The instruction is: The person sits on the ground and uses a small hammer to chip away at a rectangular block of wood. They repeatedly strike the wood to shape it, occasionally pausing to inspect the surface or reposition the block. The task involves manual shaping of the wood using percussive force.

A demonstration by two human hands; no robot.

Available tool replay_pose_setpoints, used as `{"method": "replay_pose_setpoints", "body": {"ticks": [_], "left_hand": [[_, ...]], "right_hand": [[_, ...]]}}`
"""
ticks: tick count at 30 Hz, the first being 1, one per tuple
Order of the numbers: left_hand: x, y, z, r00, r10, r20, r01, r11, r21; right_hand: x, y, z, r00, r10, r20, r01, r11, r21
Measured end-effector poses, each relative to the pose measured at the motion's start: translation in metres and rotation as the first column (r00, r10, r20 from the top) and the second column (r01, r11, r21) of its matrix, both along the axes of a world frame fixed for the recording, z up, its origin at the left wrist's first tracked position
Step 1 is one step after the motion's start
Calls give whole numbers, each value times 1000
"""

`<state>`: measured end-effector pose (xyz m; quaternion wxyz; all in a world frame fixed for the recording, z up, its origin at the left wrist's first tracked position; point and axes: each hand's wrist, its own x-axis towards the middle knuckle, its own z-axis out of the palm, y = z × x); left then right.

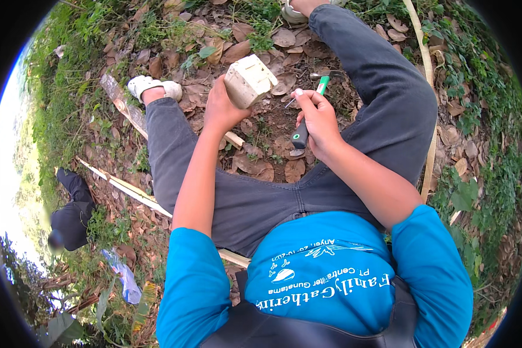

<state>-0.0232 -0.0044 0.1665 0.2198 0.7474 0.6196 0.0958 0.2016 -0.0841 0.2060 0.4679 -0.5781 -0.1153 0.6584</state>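
Observation:
My left hand (pixel 219 110) grips a pale wooden block (pixel 246 84) from its left side and holds it above the ground between my legs. The block's top is light and uneven, with a raised or notched part at its right edge. To the right, my right hand (pixel 318 120) pinches a thin nail (pixel 290 103) between thumb and forefinger, a little apart from the block. A hammer (pixel 300 137) with a green and black handle passes behind that hand, its metal head at the far end. Whether my other fingers also hold the handle, I cannot tell.
My legs spread around dirt and dry leaves. A short wood piece (pixel 234 140) lies below the block. Long wooden strips (pixel 124 187) lie left, another (pixel 428 69) right. Farther left are a dark cloth-like item (pixel 72 211) and a clear plastic bag (pixel 126 279). Green plants edge the ground.

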Motion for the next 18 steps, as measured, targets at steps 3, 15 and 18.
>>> {"method": "replay_pose_setpoints", "body": {"ticks": [3, 15, 18], "left_hand": [[-19, -13, 20, 991, 48, 124, -42, 998, -54], [-66, -32, 16, 966, -249, 64, 230, 948, 220], [-70, -36, 14, 982, -178, 67, 163, 969, 184]], "right_hand": [[-2, 0, 2, 1000, 23, -9, -23, 1000, 13], [-16, -2, -19, 971, 227, 77, -227, 974, -10], [-24, 1, -11, 932, 355, 74, -355, 935, -19]]}}
